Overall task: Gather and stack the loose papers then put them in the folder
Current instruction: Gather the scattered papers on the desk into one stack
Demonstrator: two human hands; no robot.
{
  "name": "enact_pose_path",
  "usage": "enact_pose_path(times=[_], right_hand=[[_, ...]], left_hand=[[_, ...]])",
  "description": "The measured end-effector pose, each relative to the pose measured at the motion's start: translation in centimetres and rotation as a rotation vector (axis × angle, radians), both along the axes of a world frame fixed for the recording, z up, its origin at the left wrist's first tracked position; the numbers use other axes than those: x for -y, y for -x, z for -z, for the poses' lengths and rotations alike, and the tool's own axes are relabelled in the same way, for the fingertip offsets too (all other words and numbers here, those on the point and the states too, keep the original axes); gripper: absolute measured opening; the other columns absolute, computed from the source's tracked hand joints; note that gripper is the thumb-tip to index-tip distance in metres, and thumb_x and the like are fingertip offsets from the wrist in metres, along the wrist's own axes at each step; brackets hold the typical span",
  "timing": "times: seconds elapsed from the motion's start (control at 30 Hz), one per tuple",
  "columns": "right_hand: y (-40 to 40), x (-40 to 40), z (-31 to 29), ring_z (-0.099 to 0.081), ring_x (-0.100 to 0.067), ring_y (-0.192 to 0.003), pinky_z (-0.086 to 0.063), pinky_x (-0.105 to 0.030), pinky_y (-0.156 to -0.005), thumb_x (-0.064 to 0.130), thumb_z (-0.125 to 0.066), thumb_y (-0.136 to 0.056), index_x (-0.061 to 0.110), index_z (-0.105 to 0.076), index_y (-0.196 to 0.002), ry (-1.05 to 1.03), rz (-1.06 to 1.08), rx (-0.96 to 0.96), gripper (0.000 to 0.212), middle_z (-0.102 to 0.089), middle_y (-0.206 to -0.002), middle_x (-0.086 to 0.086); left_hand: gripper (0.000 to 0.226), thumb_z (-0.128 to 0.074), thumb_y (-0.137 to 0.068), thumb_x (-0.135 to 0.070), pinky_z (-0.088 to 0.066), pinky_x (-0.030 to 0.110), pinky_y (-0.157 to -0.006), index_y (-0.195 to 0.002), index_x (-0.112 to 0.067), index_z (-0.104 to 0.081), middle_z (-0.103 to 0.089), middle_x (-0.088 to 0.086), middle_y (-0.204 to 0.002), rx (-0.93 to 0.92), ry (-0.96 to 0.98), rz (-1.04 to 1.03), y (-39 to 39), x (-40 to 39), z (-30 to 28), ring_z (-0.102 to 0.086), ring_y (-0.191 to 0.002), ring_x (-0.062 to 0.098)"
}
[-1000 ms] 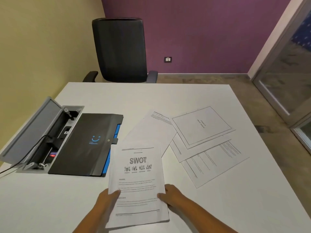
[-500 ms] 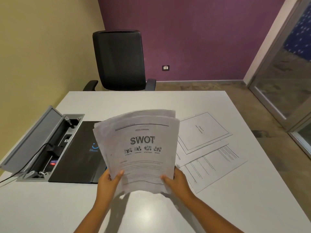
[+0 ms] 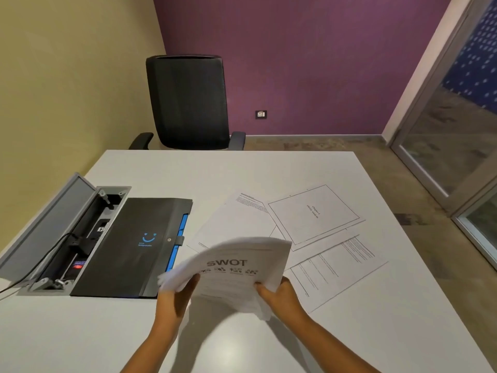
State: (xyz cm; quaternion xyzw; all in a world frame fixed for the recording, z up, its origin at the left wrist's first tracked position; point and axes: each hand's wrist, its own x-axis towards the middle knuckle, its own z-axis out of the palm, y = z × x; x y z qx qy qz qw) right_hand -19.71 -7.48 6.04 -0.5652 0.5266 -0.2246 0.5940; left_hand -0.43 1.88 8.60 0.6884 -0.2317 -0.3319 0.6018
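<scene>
A bundle of white sheets, its top page headed SWOT (image 3: 231, 267), is held above the white table, bent and tilted away from me, blurred by motion. My left hand (image 3: 174, 297) grips its left lower edge and my right hand (image 3: 279, 294) its right lower edge. A black folder (image 3: 129, 249) with a blue smile mark and blue tabs lies closed on the table to the left. Several loose sheets lie to the right: a framed title page (image 3: 313, 214), a text page (image 3: 236, 219) and a table page (image 3: 338, 267), overlapping.
An open grey cable box (image 3: 67, 232) with plugs and a black lead is set in the table (image 3: 242, 173) left of the folder. A black office chair (image 3: 188, 100) stands at the far edge. A glass door is at the right.
The SWOT bundle was lifted off the table and stood upright; now it has tipped forward and lower, bending over my hands. The loose sheets and folder have not moved.
</scene>
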Motion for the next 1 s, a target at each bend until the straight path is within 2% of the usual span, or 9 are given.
enact_pose_path(times=[0.13,0.23,0.33,0.47,0.57,0.67,0.77,0.87,1.0], right_hand=[[-0.5,0.3,-0.7,-0.061,0.019,-0.065,-0.045,0.001,-0.057,0.003,-0.065,-0.083,0.026,-0.066,-0.084,0.027,0.061,0.063,0.023,-0.065,-0.07,0.025],[-0.4,0.5,-0.5,-0.061,0.016,-0.061,-0.045,0.001,-0.053,0.006,-0.068,-0.081,0.028,-0.063,-0.079,0.015,0.052,0.066,0.023,-0.063,-0.064,0.026],[0.2,0.2,0.9,-0.058,0.009,-0.07,-0.047,-0.001,-0.054,0.009,-0.067,-0.083,0.017,-0.063,-0.097,-0.021,0.017,0.018,0.017,-0.061,-0.078,0.019],[0.9,-0.6,2.7,-0.059,-0.002,-0.073,-0.046,-0.002,-0.052,0.009,-0.064,-0.085,0.014,-0.058,-0.098,-0.102,-0.015,-0.095,0.015,-0.063,-0.085,0.012],[1.1,-0.7,3.6,-0.06,-0.021,-0.104,-0.048,-0.011,-0.071,0.015,-0.058,-0.089,0.003,-0.049,-0.123,-0.115,-0.094,-0.252,0.037,-0.062,-0.119,-0.01],[1.3,-0.4,4.3,-0.057,-0.025,-0.115,-0.044,-0.018,-0.077,0.019,-0.054,-0.092,0.0,-0.044,-0.13,-0.123,-0.168,-0.365,0.043,-0.057,-0.129,-0.013],[1.1,0.4,4.1,-0.056,-0.023,-0.117,-0.047,-0.019,-0.084,0.017,-0.053,-0.092,0.001,-0.045,-0.132,-0.101,-0.212,-0.372,0.043,-0.056,-0.131,-0.011],[0.7,1.3,3.4,-0.06,-0.021,-0.111,-0.048,-0.02,-0.087,0.011,-0.051,-0.093,0.006,-0.051,-0.129,-0.071,-0.259,-0.301,0.036,-0.06,-0.127,-0.008],[0.5,2.3,2.9,-0.058,-0.007,-0.068,-0.044,-0.011,-0.062,0.005,-0.048,-0.092,0.018,-0.065,-0.091,-0.102,-0.245,-0.233,0.022,-0.065,-0.083,0.001]], left_hand=[[0.025,-0.063,-0.082,-0.018,-0.051,0.018,-0.063,-0.093,-0.041,-0.062,-0.069,-0.004,-0.089,0.03,0.059,0.013,-0.1,0.1,-0.3,-0.063,-0.086,0.01],[0.029,-0.067,-0.08,-0.014,-0.052,0.019,-0.067,-0.094,-0.04,-0.061,-0.069,-0.007,-0.09,0.01,0.059,0.019,0.0,0.3,-0.1,-0.063,-0.087,0.009],[0.027,-0.07,-0.077,-0.008,-0.051,0.025,-0.07,-0.089,-0.031,-0.063,-0.07,-0.002,-0.091,-0.043,0.0,0.071,0.5,-0.3,1.0,-0.064,-0.09,0.018],[0.038,-0.067,-0.077,0.004,-0.051,0.042,-0.083,-0.092,-0.03,-0.058,-0.066,0.006,-0.094,-0.067,-0.099,0.17,1.3,-1.3,2.6,-0.06,-0.093,0.026],[0.044,-0.064,-0.077,0.009,-0.047,0.05,-0.092,-0.103,-0.024,-0.052,-0.06,0.014,-0.103,-0.036,-0.147,0.227,1.5,-1.6,3.6,-0.056,-0.099,0.03],[0.037,-0.063,-0.08,0.005,-0.047,0.049,-0.09,-0.109,-0.014,-0.052,-0.06,0.015,-0.103,-0.046,-0.208,0.205,1.4,-1.2,4.4,-0.055,-0.097,0.031],[0.026,-0.064,-0.083,-0.011,-0.051,0.036,-0.075,-0.107,-0.003,-0.058,-0.063,0.013,-0.093,-0.026,-0.299,0.127,0.8,-0.7,4.9,-0.058,-0.084,0.027],[0.021,-0.061,-0.086,-0.019,-0.051,0.03,-0.068,-0.104,-0.009,-0.059,-0.065,0.004,-0.086,-0.032,-0.304,0.064,-0.2,-0.4,5.4,-0.06,-0.082,0.026],[0.016,-0.056,-0.089,-0.017,-0.05,0.044,-0.081,-0.104,-0.013,-0.052,-0.063,0.008,-0.092,-0.112,-0.33,0.025,-1.4,-0.6,5.9,-0.06,-0.087,0.03]])
